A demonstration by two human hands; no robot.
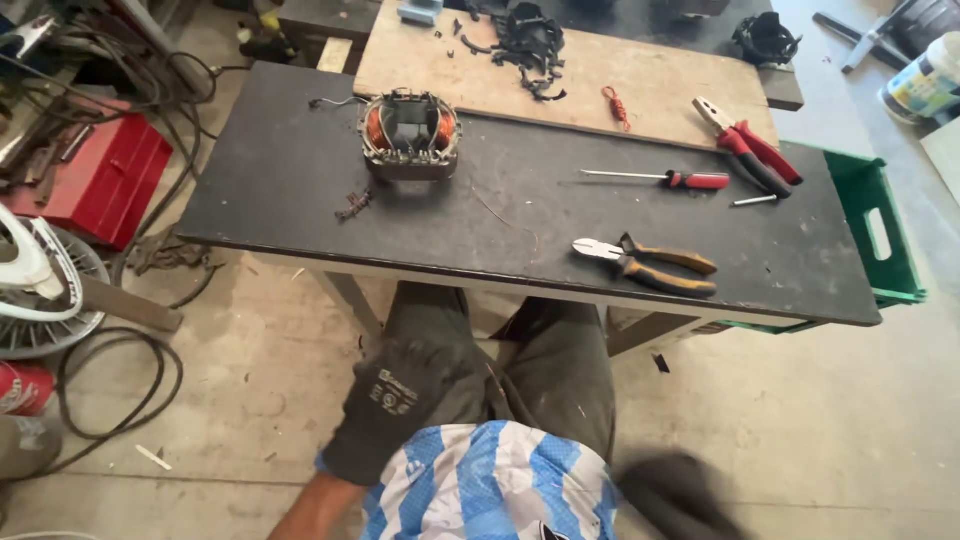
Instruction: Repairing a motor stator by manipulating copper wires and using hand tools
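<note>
My left hand (395, 400), in a dark grey work glove, rests flat on my left knee below the table edge and holds nothing. My right hand (675, 497), also gloved, is a dark blur at the bottom right near my thigh; its fingers cannot be made out. On the black tabletop (280, 190) stands a motor stator (410, 133) with copper windings. Yellow-handled cutting pliers (645, 262) lie near the front edge. A red-handled screwdriver (665, 179) and red-handled pliers (750, 145) lie further right.
A wooden board (640, 85) at the back holds black plastic scraps (527, 45) and a red cord (615, 105). A green crate (880, 235) stands at the right, a red toolbox (105, 175) and cables (120, 380) at the left.
</note>
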